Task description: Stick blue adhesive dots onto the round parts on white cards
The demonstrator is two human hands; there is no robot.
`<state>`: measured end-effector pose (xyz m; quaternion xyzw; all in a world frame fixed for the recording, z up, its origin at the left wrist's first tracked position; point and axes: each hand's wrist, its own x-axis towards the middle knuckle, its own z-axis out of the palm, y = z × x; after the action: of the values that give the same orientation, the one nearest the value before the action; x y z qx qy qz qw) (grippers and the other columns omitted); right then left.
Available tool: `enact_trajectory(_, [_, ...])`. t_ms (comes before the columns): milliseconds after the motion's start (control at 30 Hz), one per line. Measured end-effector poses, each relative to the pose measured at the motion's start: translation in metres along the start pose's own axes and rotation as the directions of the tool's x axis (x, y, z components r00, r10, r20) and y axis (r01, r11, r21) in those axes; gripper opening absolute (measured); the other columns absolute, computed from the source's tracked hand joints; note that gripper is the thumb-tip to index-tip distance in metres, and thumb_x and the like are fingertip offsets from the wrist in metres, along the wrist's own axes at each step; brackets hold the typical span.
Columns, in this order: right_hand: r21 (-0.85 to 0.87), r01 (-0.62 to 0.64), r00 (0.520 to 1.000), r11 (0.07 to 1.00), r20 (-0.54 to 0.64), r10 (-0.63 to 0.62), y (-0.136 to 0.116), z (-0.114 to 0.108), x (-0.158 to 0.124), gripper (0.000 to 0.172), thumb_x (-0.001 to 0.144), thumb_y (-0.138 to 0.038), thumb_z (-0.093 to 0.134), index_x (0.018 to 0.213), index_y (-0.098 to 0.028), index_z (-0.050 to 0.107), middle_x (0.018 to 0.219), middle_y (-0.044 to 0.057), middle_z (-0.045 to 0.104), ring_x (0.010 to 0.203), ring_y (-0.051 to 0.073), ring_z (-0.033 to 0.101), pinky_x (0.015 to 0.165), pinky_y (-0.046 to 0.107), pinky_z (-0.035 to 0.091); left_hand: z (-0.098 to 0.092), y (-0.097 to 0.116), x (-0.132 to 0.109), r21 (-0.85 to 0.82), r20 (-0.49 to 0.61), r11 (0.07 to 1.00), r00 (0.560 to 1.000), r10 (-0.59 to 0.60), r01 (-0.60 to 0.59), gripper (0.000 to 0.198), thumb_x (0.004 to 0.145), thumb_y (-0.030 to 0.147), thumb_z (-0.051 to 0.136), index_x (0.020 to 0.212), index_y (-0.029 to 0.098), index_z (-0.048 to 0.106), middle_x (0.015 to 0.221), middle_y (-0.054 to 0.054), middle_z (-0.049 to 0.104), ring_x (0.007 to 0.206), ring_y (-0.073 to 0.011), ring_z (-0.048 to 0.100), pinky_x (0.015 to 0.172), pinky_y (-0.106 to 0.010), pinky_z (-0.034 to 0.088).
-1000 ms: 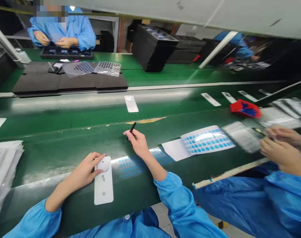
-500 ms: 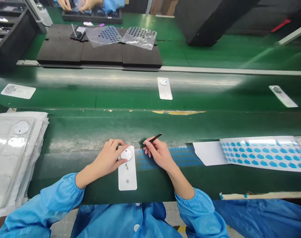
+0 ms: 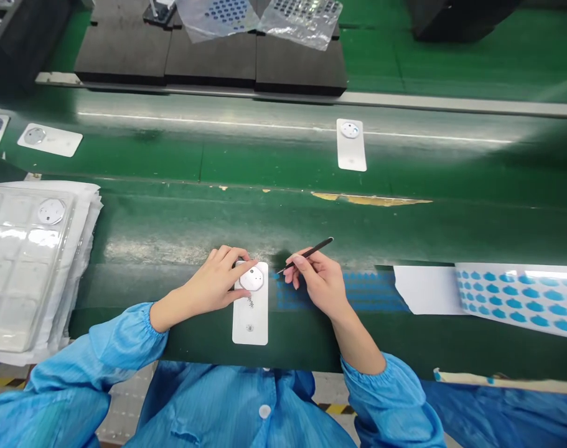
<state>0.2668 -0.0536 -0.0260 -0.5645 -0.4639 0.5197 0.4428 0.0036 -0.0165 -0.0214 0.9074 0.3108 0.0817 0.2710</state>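
Observation:
My left hand (image 3: 222, 277) lies at a white rounded panel (image 3: 250, 326), its index finger and thumb closed about a round white disc (image 3: 251, 280) near the top. Its other fingertips are partly hidden behind the panel's upper edge. Small dark marks show below the disc. Between the fingers of my right hand (image 3: 319, 281) is a slim pair of black tweezers (image 3: 317, 247), pointing down and left. Their tip is just right of the panel, above the left end of a strip of blue stickers (image 3: 370, 292) partly covered by that hand.
More panels, one (image 3: 351, 158) upper right, lie along the green strip beyond. Stacked clear trays (image 3: 12, 261) stand at left with another disc (image 3: 51, 211). White paper (image 3: 423, 291) and a sheet of blue dots (image 3: 521, 295) lie right. Black blocks (image 3: 208, 56) carry plastic sheets at the back.
My view has tilted down, dropping the co-worker's hands out of frame. The panels beyond appear shifted slightly right. Both my hands keep about the same grip and place by the near panel.

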Motion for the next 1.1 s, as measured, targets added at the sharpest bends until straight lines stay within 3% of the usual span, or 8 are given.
enact_trajectory(233, [0.018,-0.135,0.986,0.991,0.1,0.133,-0.005,0.028,0.005,0.052,0.092,-0.069,0.075,0.087,-0.018,0.069,0.067,0.005,0.073,0.044,0.014,0.062,0.042,0.025,0.052,-0.001,0.002,0.0,0.005,-0.01,1.0,1.0,-0.007,0.007,0.062,0.095,0.04,0.079,0.148,0.02,0.054,0.139,-0.016,0.056,0.121,-0.0325,0.051,0.099,-0.049,0.047])
enact_trajectory(1100, [-0.051,-0.08,0.995,0.995,0.054,0.083,0.0,0.027,0.0,0.049,0.095,-0.066,0.074,0.088,-0.018,0.07,0.069,0.004,0.073,0.045,0.013,0.062,0.041,0.024,0.052,0.004,0.002,0.001,0.015,-0.022,1.0,1.0,-0.009,0.01,0.056,0.098,0.04,0.074,0.147,0.022,0.053,0.136,-0.015,0.055,0.121,-0.0327,0.049,0.1,-0.049,0.045])
